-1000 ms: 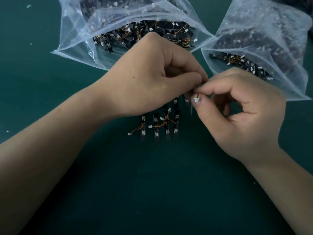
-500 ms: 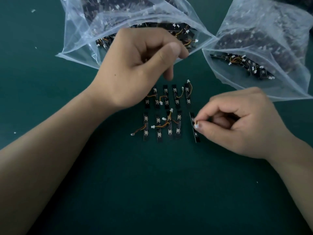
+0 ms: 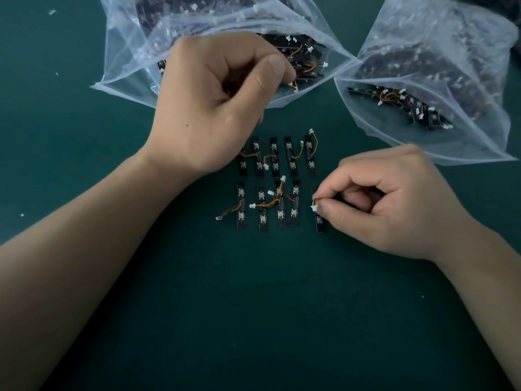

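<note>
Right fingers [image 3: 338, 213] pinch white connector [image 3: 313, 208] (tightly).

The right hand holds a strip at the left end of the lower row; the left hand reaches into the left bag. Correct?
No. In the head view the right hand holds the strip at the right end of the lower row; the left hand reaches into the left bag.

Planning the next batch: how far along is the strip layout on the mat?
Done: nine strips laid, five in the top row, four in the bottom row. In hand: the right hand pinches the tenth strip by its lead at the bottom row's end; the left hand reaches into the left bag. Left: that bag and the right bag look full.
</note>
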A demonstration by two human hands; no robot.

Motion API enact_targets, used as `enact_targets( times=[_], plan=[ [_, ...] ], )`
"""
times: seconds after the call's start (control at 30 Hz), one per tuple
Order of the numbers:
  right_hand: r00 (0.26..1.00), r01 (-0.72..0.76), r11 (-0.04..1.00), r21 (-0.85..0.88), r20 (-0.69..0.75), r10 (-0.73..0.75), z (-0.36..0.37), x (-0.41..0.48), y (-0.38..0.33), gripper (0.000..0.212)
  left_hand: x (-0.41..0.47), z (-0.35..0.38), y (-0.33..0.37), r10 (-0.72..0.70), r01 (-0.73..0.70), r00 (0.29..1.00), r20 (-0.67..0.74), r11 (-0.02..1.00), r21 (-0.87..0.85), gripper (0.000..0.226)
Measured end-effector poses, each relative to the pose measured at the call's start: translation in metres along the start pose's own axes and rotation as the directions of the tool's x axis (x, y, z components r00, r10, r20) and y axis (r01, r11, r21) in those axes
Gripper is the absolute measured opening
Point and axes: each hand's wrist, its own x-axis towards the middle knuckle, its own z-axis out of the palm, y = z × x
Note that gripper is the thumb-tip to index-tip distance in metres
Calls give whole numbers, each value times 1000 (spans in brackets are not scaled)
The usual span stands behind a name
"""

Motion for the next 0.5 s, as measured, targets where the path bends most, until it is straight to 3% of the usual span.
enact_targets(
  times=[0.5],
  plan=[
    [999,-25,999,36,-23,26,0,-1,-1,4,-1,2,5,19,-20,999,37,999,41,25]
  ],
)
